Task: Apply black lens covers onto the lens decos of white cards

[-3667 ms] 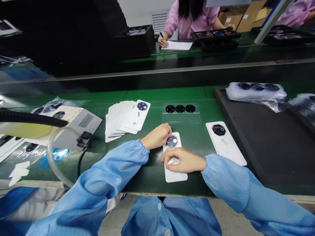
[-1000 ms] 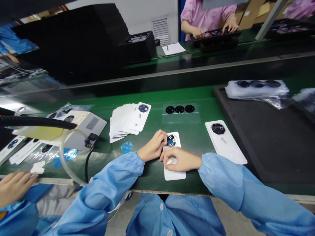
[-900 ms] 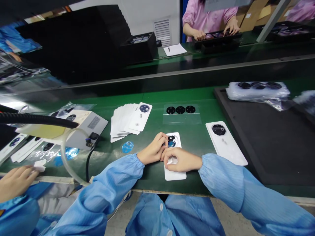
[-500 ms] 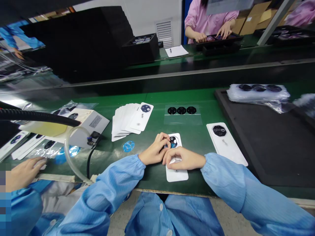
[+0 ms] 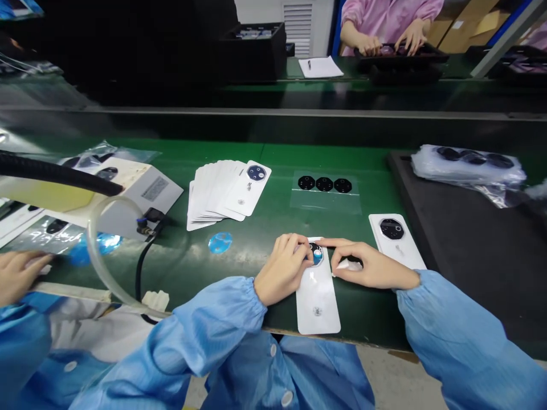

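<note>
My left hand (image 5: 284, 269) has its fingertips closed on the left edge of a round black lens piece (image 5: 316, 254), which shows a blue patch. The piece sits at the top of a white card (image 5: 318, 302) lying on the green mat (image 5: 273, 267). My right hand (image 5: 371, 263) pinches a small white wipe (image 5: 346, 265), and its index finger stretches over the card's top edge. Part of the lens piece is hidden by my fingers. A round blue film (image 5: 220, 242) lies to the left of my left hand.
A fanned stack of white cards (image 5: 217, 191), a clear sheet with black lens pieces (image 5: 325, 185) and a finished card (image 5: 397, 236) lie ahead. Right stands a black tray (image 5: 453, 239) holding bagged parts (image 5: 468, 165). Left are a grey machine (image 5: 141, 196), hoses and a co-worker's hand (image 5: 17, 276).
The blue film has appeared on the mat since the oldest frame. My hands have moved slightly right, my right index finger has stretched over the card, and more of the card shows below them.
</note>
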The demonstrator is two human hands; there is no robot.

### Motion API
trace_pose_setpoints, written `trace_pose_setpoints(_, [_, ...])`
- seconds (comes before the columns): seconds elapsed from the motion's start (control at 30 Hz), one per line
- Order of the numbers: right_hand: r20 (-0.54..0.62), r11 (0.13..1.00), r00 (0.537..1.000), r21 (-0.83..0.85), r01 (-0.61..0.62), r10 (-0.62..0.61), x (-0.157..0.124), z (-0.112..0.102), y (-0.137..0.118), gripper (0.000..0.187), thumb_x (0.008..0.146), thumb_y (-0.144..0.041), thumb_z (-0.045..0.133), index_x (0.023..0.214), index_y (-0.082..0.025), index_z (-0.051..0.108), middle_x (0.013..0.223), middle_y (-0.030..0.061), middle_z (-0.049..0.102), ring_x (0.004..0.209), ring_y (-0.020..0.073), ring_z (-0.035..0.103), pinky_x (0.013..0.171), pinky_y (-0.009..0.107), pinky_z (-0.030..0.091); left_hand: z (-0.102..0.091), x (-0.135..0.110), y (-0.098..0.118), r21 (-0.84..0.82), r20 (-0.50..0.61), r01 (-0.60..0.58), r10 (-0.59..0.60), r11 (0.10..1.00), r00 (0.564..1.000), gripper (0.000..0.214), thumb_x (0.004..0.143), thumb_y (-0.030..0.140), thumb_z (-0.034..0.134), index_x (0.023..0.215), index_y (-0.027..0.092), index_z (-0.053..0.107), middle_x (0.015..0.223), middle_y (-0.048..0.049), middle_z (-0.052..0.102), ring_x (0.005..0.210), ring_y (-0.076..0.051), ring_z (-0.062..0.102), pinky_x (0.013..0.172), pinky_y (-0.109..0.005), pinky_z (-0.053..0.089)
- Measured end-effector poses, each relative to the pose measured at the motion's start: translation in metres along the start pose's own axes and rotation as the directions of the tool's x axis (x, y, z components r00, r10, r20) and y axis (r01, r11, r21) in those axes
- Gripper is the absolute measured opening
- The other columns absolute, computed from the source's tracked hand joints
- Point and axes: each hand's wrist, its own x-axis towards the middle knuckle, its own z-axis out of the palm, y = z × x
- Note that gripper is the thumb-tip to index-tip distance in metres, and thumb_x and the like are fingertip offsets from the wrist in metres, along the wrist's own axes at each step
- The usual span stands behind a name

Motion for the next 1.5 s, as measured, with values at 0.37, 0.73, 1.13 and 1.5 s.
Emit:
trace_pose_setpoints(0.37, [0.133,0.991,0.988,-0.119,-0.06,0.076,0.003,-0.001,-0.002,0.007,0.081,-0.021,0.063,0.074,-0.021,0.065,0.151,0.003,0.035,0.143,0.0249,0.022,0.119,0.046,0.019,0.021,-0.014,0.031,0.011,-0.056,0.186,-0.185,0.982,0.981,0.01,0.091,0.008,0.043,0.091,0.017,0.047,0.107,-0.0113,0.048,0.097,-0.025,0.044,0.079,-0.041,0.046])
trace_pose_setpoints(0.73, [0.149,0.99,0.983,-0.105,-0.094,0.109,0.003,0.002,-0.009,0.008,0.078,-0.015,0.063,0.073,-0.02,0.064,0.153,0.0042,0.03,0.143,0.0266,0.019,0.117,0.047,0.02,0.039,-0.013,0.058,0.073,-0.163,0.331,-0.316,0.941,0.935,0.013,0.087,0.006,0.049,0.092,0.017,0.048,0.113,-0.0123,0.048,0.099,-0.028,0.043,0.08,-0.049,0.044])
trace_pose_setpoints(1.13, [0.064,0.99,0.991,0.074,-0.119,0.114,0.003,0.023,-0.015,0.005,0.079,-0.018,0.063,0.075,-0.021,0.063,0.139,0.0123,0.051,0.143,0.0248,0.02,0.111,0.045,0.03,0.01,-0.007,0.022,-0.184,-0.136,0.191,-0.217,0.964,0.967,0.015,0.09,0.004,0.041,0.09,0.019,0.044,0.107,-0.0087,0.043,0.102,-0.02,0.051,0.087,-0.036,0.048])
trace_pose_setpoints(1.5, [-0.072,0.987,0.997,-0.155,-0.03,0.019,-0.013,0.006,-0.013,0.012,0.085,-0.025,0.055,0.075,-0.023,0.06,0.138,0.0063,0.052,0.116,0.0275,0.057,0.095,0.04,0.046,0.029,-0.016,0.042,-0.211,-0.19,0.29,-0.33,0.933,0.925,0.017,0.09,0.002,0.039,0.095,0.018,0.042,0.116,-0.0126,0.038,0.115,-0.025,0.044,0.096,-0.044,0.044])
